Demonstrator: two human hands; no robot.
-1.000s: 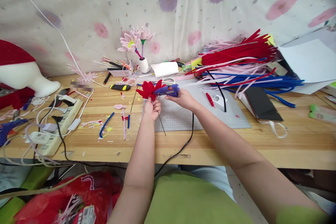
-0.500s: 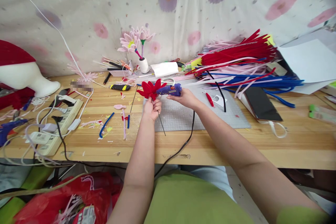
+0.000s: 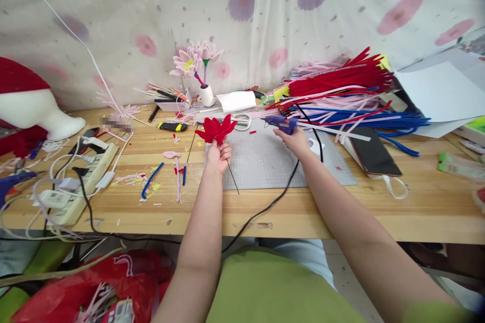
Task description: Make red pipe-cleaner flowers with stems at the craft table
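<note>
Floral-printed cloth [image 3: 265,15] hangs behind a long wooden workbench [image 3: 341,212] strewn with craft scraps. At its middle lies a grey cutting mat [image 3: 265,161]. The left hand [image 3: 217,156] is closed around a thin dark wire stem [image 3: 233,181], holding a red pipe-cleaner flower [image 3: 215,129] upright above the mat's left edge — the stem's lower end slants down toward the mat. The right hand [image 3: 297,141] grips a purple glue gun [image 3: 280,122] over the mat's far side, nozzle pointing left, well apart from the flower; its black cord [image 3: 265,207] trails back over the bench edge. Just beyond the gun lies a heap of red, pink and blue pipe cleaners [image 3: 341,96]. A dark phone [image 3: 375,151] lies to the right. At far left sits a white power strip [image 3: 81,181], and near the cloth stands a small white vase [image 3: 206,95] of pink flowers.
</note>
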